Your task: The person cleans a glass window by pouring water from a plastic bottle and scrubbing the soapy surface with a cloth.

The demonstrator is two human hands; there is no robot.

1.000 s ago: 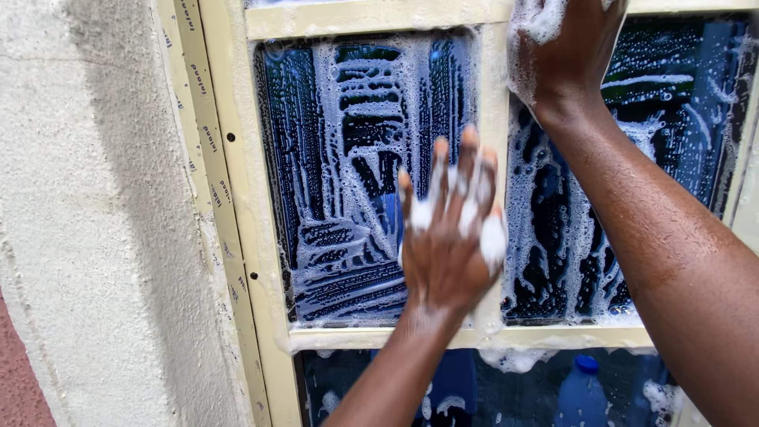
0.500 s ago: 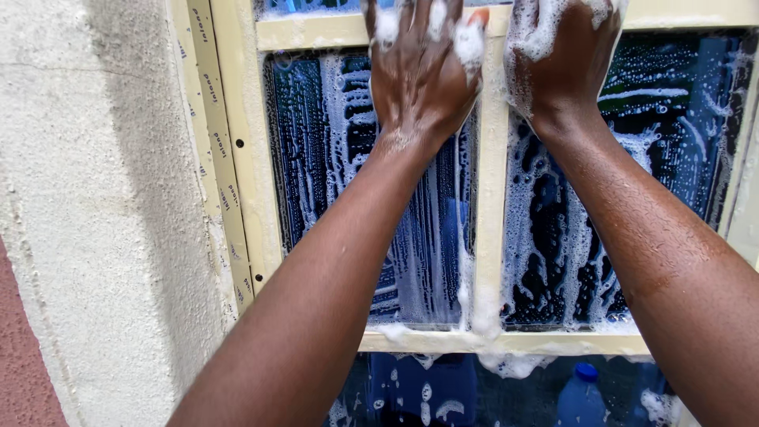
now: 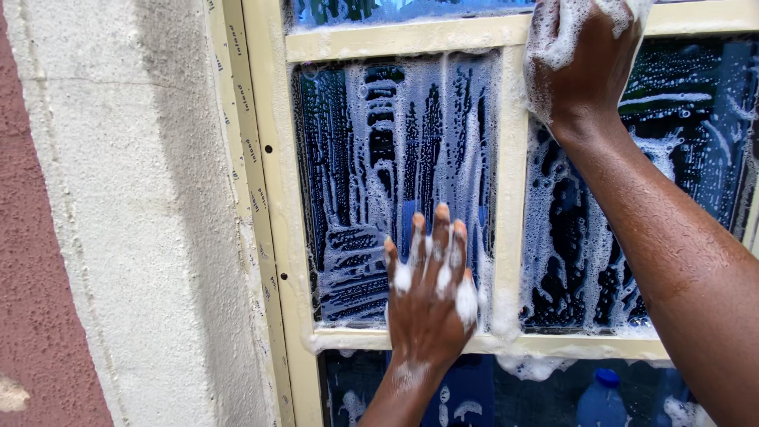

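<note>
1. On the lower part of the left pane point(image 3: 371, 158), the left hand point(image 3: 431, 296) lies flat, fingers point(image 3: 439, 237) spread and released, grasping nothing — suds cling to the knuckles.
2. Up at the top rail, the right hand point(image 3: 585, 55) presses on the frame point(image 3: 395, 35) where it meets the right pane point(image 3: 688, 119); it is thick with foam point(image 3: 553, 35), and I cannot tell whether its fingers curl over anything, as they run out of view.
3. To scrub well, the palm should stay flat on the glass with even pressure, so the lather spreads rather than streaks.
4. Strokes are best run in overlapping lines — the finger tracks low on the left pane show where coverage is patchy.
5. Corners beside the mullion point(image 3: 510, 198) and along the bottom rail point(image 3: 490, 344) hold lumps of foam; fingertips would likely work these best.
6. The right hand's brace looks useful for balance and is worth holding while the left one works.
7. The rough wall point(image 3: 134, 237) at the left looks abrasive, so knuckles are safer kept on the glass side of the frame.
8. Below the rail, a blue bottle point(image 3: 601, 395) shows through the lower pane.
</note>
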